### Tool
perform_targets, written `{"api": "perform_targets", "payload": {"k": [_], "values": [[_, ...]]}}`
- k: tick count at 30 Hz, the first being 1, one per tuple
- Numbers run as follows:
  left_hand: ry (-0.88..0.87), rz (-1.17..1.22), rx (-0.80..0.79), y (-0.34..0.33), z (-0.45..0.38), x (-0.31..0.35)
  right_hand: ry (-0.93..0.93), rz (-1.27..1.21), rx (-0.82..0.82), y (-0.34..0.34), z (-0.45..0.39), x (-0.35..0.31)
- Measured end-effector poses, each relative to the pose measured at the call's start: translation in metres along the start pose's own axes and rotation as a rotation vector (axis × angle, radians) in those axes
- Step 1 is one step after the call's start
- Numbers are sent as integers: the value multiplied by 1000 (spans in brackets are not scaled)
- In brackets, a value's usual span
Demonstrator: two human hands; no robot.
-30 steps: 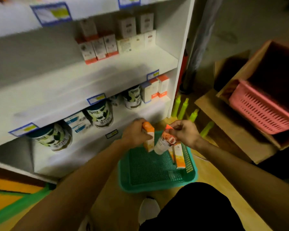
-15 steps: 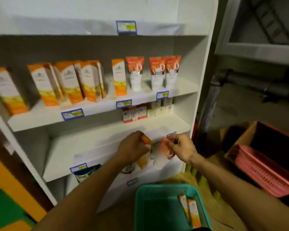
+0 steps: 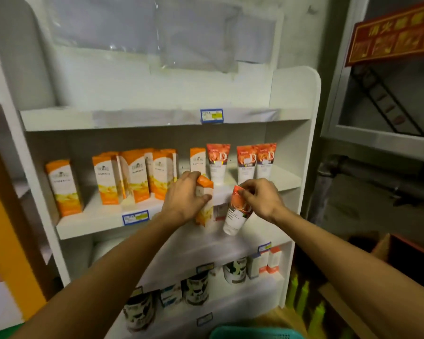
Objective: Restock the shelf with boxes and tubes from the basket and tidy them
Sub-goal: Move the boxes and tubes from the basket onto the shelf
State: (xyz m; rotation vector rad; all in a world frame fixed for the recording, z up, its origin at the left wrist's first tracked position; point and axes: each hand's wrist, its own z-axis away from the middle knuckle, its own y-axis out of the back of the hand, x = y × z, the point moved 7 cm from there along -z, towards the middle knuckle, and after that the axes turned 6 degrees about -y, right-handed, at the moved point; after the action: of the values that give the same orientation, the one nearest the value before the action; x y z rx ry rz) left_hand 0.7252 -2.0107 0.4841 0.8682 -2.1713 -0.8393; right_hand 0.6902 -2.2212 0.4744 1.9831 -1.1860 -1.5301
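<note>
My left hand [image 3: 184, 200] grips an orange-and-white box [image 3: 205, 204], held upright in front of the white shelf board [image 3: 96, 220]. My right hand [image 3: 261, 196] pinches the crimped top of an orange-and-white tube [image 3: 236, 214], which hangs cap down beside the box. On that shelf stand several matching orange boxes [image 3: 132, 177] at the left and three matching tubes [image 3: 245, 162] at the right. Only the rim of the teal basket [image 3: 255, 332] shows at the bottom edge.
Lower shelves hold small white-and-red boxes [image 3: 267, 263] and dark cans [image 3: 196, 288]. The top shelf [image 3: 132, 116] is bare. Green bottles [image 3: 304, 297] stand on the floor at the right, next to a cardboard box [image 3: 402, 255]. A red sign [image 3: 392, 35] hangs at upper right.
Both hands rose from the basket to the orange-box shelf, carrying the box and the tube. My view tilted upward, so the basket slid to the bottom edge.
</note>
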Motion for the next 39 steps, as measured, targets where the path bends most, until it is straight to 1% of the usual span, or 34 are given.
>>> {"api": "perform_targets", "payload": {"k": [4,8,12,20,25,28,32,39], "values": [[-7,5,44,22,-28,-2,87,80,69,16,-31,-36],[-6,-10,52,28,-49,-5,121,101,106,20,-62,-57],[-20,-12,62,33,-69,-7,122,115,151,20,-89,-68],[2,-51,6,21,-90,-23,127,199,137,-3,-124,-73],[43,-48,4,14,-95,-31,177,246,151,-14,-132,-76],[65,-88,-4,13,-99,-33,245,308,170,-23,-131,-84],[27,-188,-30,9,-99,-26,315,370,205,-30,-126,-88],[-38,-300,-62,9,-98,-10,309,421,219,-29,-116,-80]]}}
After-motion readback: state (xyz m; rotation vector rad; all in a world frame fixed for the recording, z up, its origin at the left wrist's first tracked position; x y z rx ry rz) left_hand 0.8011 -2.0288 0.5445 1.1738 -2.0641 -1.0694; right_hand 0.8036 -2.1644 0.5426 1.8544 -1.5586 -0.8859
